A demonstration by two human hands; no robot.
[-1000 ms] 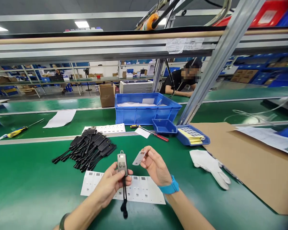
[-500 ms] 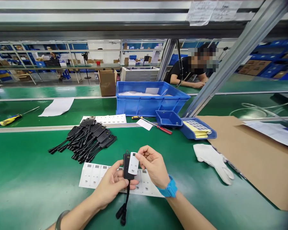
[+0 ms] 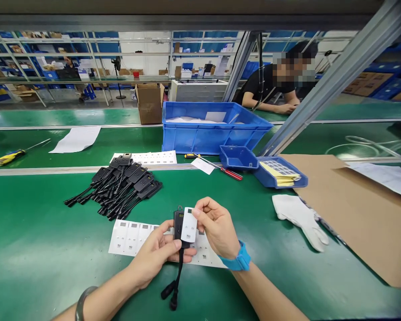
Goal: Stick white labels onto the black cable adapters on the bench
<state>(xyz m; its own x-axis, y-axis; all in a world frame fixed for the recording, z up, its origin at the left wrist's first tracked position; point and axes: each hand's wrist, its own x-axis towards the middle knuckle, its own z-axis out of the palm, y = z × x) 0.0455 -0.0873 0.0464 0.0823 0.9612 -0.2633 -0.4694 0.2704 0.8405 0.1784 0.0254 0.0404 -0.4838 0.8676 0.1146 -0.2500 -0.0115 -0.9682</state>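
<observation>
My left hand (image 3: 163, 247) grips a small black electronic box (image 3: 178, 225) with a little display at its top and two short cables (image 3: 178, 281) hanging below. Between the thumb and fingers of my right hand (image 3: 217, 225) is a white label (image 3: 189, 227) with a dark window and small print, pinched at its upper right corner. This label overlaps the right part of the box's face; whether it touches the box I cannot tell. Under both hands lies a white label sheet (image 3: 123, 236) on the green bench, partly hidden by them.
A pile of black cabled boxes (image 3: 127, 183) lies left of my hands. Behind stand a large blue bin (image 3: 207, 138), a small blue tray (image 3: 239, 158) and a tray with yellow papers (image 3: 280, 174). Screwdrivers (image 3: 232, 174), a white glove (image 3: 300, 218) and cardboard (image 3: 361, 223) lie rightward. A person (image 3: 274, 89) sits opposite.
The view has tilted down and shifted slightly. Both hands keep their holds, and the label still overlaps the box at nearly the same place, standing a little more upright.
</observation>
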